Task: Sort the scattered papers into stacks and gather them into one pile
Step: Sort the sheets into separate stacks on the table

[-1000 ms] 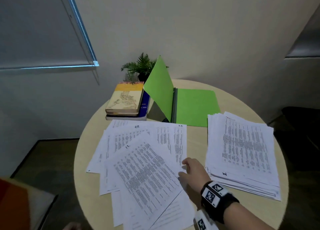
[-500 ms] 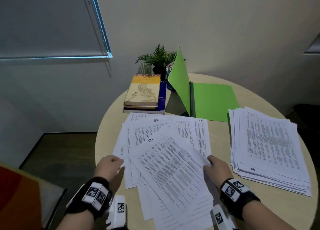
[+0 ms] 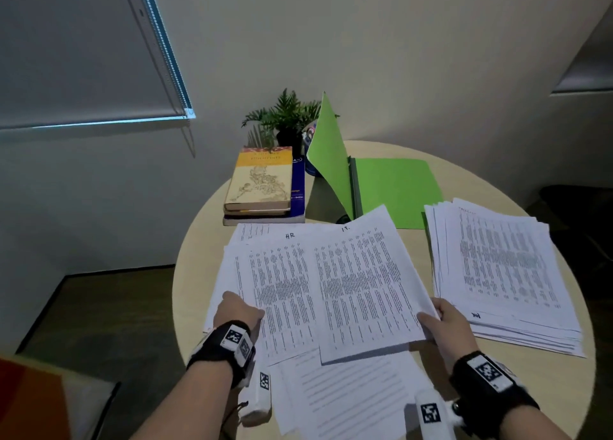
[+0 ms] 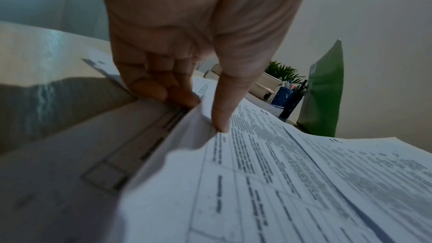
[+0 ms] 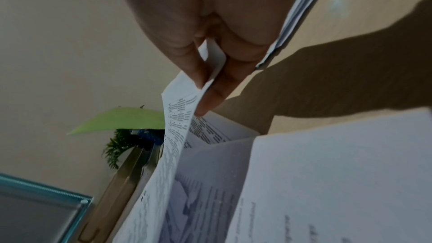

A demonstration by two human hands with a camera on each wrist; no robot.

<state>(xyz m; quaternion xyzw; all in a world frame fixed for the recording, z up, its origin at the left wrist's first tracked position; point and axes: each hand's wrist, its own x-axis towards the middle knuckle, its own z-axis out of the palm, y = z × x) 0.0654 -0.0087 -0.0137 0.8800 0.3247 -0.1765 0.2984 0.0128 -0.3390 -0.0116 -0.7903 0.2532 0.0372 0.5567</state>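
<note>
Head view of a round, pale wooden table [image 3: 199, 267] bearing loose white printed sheets. The left hand [image 3: 237, 312] pinches the left margin of a white printed sheet headed "HR" [image 3: 282, 293], thumb on top and curled fingers [image 4: 149, 88] beneath, as the left wrist view shows. The right hand [image 3: 446, 327] pinches the lower right corner of a white printed sheet headed "IT" [image 3: 361, 283] between thumb and fingers; that sheet is lifted off the table at this corner. More scattered white sheets [image 3: 345, 393] lie under and nearer than both, overlapping at odd angles. A thick, roughly squared stack of printed white pages [image 3: 497, 274] rests just beside the right hand, apart from the scatter. Behind stand an open bright green card folder [image 3: 394, 187], a short pile of books topped by a yellow-and-cream volume [image 3: 262, 177], a small potted fern [image 3: 285, 114] and a blue pen cup [image 4: 281, 97].

Handling: single sheets are light, limp and slick against one another; held at one corner they droop and curl, as the "IT" sheet appears to do in the blurred right wrist view. A grip at mid-edge, or at two opposite edges, should keep a sheet flat; tapping the edges on the table would square a stack. Pressing hard would likely crease the margin.
</note>
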